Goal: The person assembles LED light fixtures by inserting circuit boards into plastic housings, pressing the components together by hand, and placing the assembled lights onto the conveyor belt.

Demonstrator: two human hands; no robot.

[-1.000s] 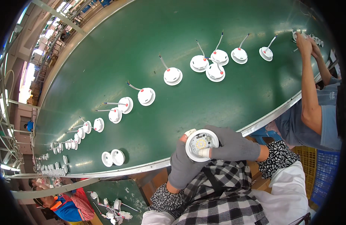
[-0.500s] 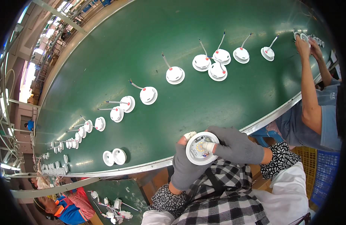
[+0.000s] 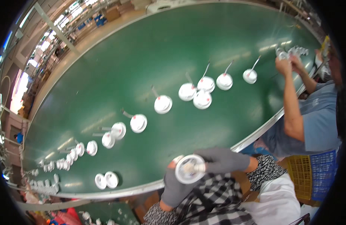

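Just past the table's near edge, I hold a round white downlight (image 3: 185, 173) with its open side facing up. My left hand (image 3: 175, 189), in a grey glove with bare or wrapped fingertips, is closed around its left and lower rim. My right hand (image 3: 223, 159), gloved alike, grips the right side, its pale thumb reaching over the rim into the cup. Motion blur hides the detail inside. Two white rings or cups (image 3: 112, 180) lie together on the green table to the left of my hands.
A long row of white downlights with cable tails (image 3: 163, 104) runs diagonally across the green table (image 3: 195, 135). A co-worker (image 3: 293, 108) at the right handles white parts. Yellow and blue crates (image 3: 323, 176) stand at the lower right. A metal edge (image 3: 143, 187) borders the table.
The view has shifted, so the table's things appear lower and further left, and it is now blurred. Both hands still hold the downlight, the right thumb still inside it.
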